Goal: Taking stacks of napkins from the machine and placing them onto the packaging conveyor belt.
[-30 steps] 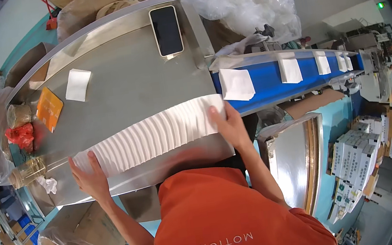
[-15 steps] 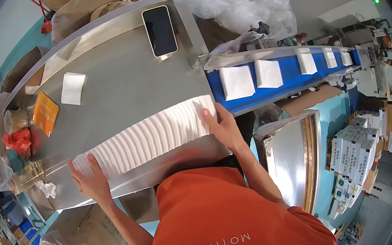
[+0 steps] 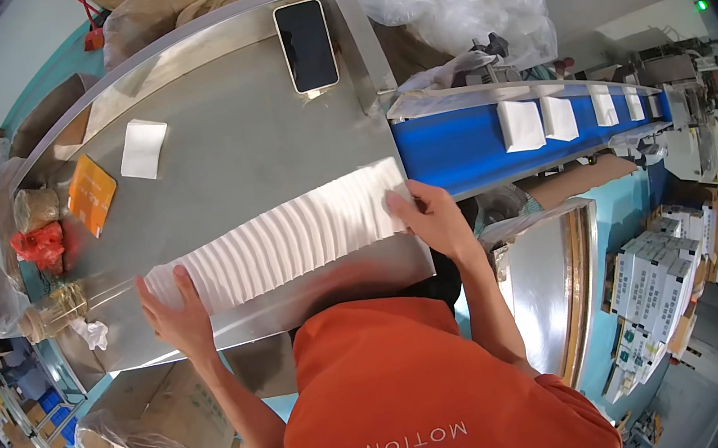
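A long row of folded white napkins [image 3: 289,242], fanned side by side and overlapping, lies slantwise over the near part of the metal table [image 3: 230,141]. My left hand [image 3: 182,324] grips its left end, thumb on the near side and fingers beyond it. Around the right end, near where the table meets the blue conveyor belt [image 3: 441,154], my right hand [image 3: 438,218] is closed with its thumb on top; its other fingertips are partly hidden. Several white napkin stacks [image 3: 521,125] sit spaced along the belt.
A phone [image 3: 307,47], a single white napkin [image 3: 143,149] and an orange packet [image 3: 90,196] lie farther back. At the left edge are a roll of clear tape [image 3: 71,307], a red plastic bundle [image 3: 40,248] and crumpled tissue [image 3: 89,333]. A clear plastic bag [image 3: 457,3] bulges behind the belt.
The napkin stacks on the belt have travelled rightward, away from the table. Both hands remain at the ends of the napkin row, and the whole view has shifted slightly.
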A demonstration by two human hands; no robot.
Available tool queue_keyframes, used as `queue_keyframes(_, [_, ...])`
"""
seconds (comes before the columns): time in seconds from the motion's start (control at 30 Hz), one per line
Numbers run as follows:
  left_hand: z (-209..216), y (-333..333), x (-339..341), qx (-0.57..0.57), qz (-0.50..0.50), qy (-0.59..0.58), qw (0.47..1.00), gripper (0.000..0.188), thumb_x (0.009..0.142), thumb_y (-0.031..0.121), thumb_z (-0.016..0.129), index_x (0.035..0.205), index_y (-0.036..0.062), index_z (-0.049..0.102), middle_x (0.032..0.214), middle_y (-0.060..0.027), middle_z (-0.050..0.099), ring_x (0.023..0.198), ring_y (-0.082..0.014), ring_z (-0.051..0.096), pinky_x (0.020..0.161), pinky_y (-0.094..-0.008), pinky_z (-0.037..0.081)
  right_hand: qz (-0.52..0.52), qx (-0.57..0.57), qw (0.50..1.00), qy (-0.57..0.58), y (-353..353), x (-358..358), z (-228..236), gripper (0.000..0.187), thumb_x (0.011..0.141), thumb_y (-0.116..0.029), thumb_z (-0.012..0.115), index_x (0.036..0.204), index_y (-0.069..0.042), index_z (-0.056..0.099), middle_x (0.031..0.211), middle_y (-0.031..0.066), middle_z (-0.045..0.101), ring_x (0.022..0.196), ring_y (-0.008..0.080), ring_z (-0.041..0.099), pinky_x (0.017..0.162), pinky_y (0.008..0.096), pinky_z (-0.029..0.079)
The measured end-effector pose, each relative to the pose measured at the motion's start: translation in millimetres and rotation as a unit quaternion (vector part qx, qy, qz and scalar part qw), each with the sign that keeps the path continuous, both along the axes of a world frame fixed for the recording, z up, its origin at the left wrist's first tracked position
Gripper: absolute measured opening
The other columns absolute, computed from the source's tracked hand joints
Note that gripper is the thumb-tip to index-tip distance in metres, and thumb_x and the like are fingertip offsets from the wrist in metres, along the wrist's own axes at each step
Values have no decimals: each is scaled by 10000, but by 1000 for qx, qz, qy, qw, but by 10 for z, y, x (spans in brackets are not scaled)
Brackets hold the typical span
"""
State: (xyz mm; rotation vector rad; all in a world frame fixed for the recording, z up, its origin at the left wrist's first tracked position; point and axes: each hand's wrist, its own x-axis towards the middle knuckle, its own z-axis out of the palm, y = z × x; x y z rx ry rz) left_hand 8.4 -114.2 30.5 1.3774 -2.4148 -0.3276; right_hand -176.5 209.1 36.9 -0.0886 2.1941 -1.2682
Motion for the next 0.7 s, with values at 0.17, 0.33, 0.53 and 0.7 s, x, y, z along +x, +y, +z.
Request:
queue_keyframes(0.17, [-10, -18, 7, -13, -6, 8, 1000, 721, 890, 506, 624, 1406, 48, 412, 1337, -218, 519, 1229, -401, 504, 987, -508, 405, -175, -246, 920, -249, 218, 106, -309, 306, 932, -225, 633, 1091, 32, 591, 861, 59, 638, 687, 118, 590, 593, 251, 461])
queue_keyframes(0.33, [31, 23, -61, 13, -15, 10, 1000, 721, 884, 509, 628, 1414, 73, 409, 1353, -204, 510, 1237, -395, 499, 997, -522, 388, -299, -260, 910, -117, 145, 79, -346, 401, 972, -308, 587, 1163, 42, 543, 976, 74, 628, 912, 137, 594, 796, 280, 486])
queue_keyframes(0.53, [31, 32, -56, 27, 12, -2, 1000, 738, 877, 530, 622, 1434, 106, 388, 1366, -192, 499, 1259, -382, 479, 1013, -547, 352, -195, -177, 956, -128, -125, 156, -266, 416, 959, -389, 594, 1130, -12, 624, 848, -3, 586, 752, 84, 502, 661, 252, 423])
queue_keyframes(0.7, [23, 51, -85, 19, 6, -7, 1000, 728, 881, 528, 618, 1427, 103, 394, 1363, -190, 501, 1249, -379, 487, 1003, -543, 359, -152, -208, 922, -288, 252, 164, -237, 428, 946, -376, 623, 1177, -16, 607, 916, 11, 638, 723, 82, 556, 592, 218, 420])
